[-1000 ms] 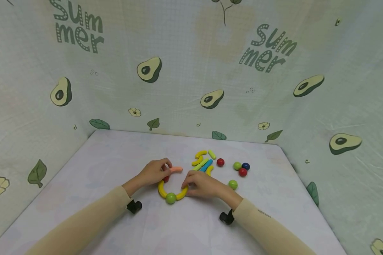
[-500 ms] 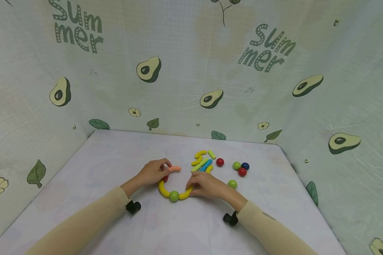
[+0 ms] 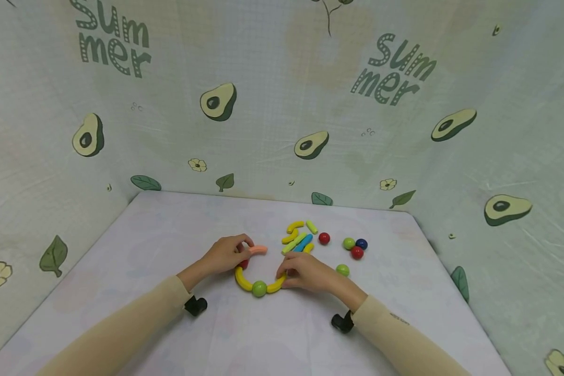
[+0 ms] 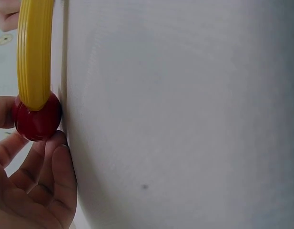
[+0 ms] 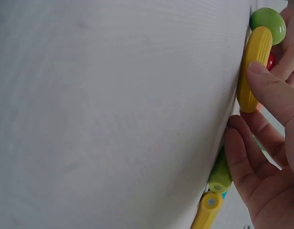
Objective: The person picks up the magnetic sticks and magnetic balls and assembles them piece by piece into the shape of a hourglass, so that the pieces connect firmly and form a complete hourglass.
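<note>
In the head view a chain of toy pieces curves between both hands on the table. My left hand point(image 3: 226, 254) grips a red ball point(image 4: 38, 121) between thumb and fingers. A salmon-coloured rod point(image 3: 259, 250) reaches out from that ball on the far side, and a curved yellow rod point(image 3: 242, 279) leads from it toward me. That yellow rod meets a green ball point(image 3: 259, 289) at the bottom of the curve. A second curved yellow rod point(image 5: 254, 67) touches the green ball, and my right hand point(image 3: 305, 271) pinches its far end.
Beyond my right hand lie loose yellow rods point(image 3: 295, 226), lime rods point(image 3: 312, 226) and a blue rod point(image 3: 304, 243). Farther right rest red balls point(image 3: 324, 238), a dark blue ball point(image 3: 361, 244) and green balls point(image 3: 342, 270). Patterned cloth walls point(image 3: 263, 167) surround the table.
My right hand has moved rightward with the yellow rod it pinches. The green ball has slid right and slightly away from me, widening the curve. My left hand has barely moved.
</note>
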